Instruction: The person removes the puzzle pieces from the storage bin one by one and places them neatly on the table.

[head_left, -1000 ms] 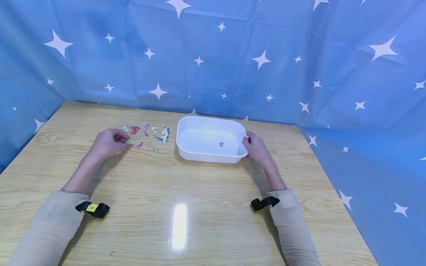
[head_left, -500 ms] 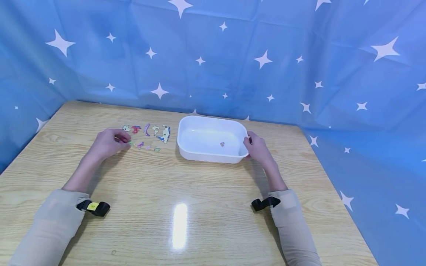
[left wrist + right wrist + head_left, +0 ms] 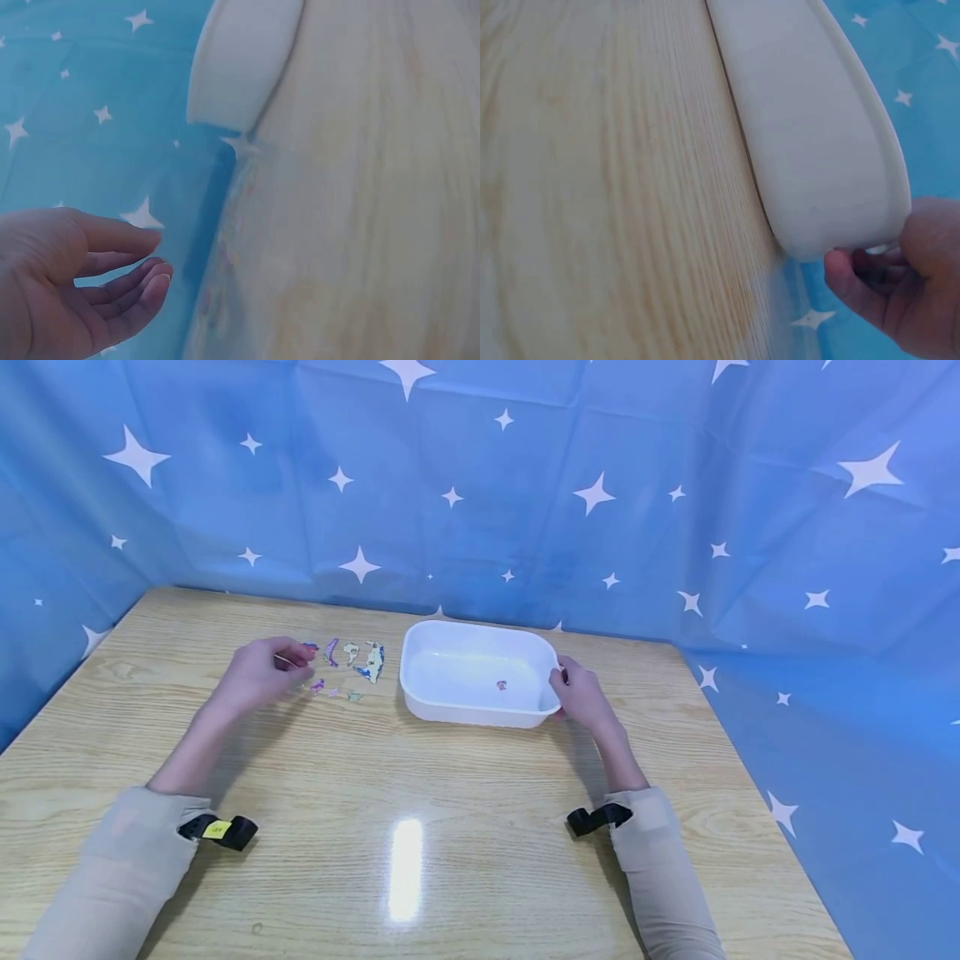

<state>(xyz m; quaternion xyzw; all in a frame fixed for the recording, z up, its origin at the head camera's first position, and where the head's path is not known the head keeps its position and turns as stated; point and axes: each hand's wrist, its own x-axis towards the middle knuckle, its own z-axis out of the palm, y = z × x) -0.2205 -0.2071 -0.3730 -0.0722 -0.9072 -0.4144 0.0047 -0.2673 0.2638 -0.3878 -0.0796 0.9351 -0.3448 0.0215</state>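
My left hand (image 3: 268, 672) hovers over the left end of several small flat colourful cut-outs laid in two rows. Its fingers are loosely bent, and in the left wrist view a gap shows between them with nothing held. Beyond its fingertips lie a red-blue piece (image 3: 310, 647), a purple curved piece (image 3: 332, 652) and a large white-and-blue piece (image 3: 372, 662). The hand hides the leftmost pieces. My right hand (image 3: 581, 693) grips the right end of a white plastic tub (image 3: 480, 717), thumb at the rim and fingers beneath it. A tiny cut-out (image 3: 502, 685) lies inside.
Everything sits on a light wood-grain table (image 3: 480, 860). A blue curtain with white stars (image 3: 480, 543) hangs behind its far edge. Small purple, pink and green pieces (image 3: 354, 697) form the nearer row, left of the tub.
My left hand has lifted from the green piece at the near row's left end and shifted up and right, now covering the leftmost pieces. The right hand and tub stay put.
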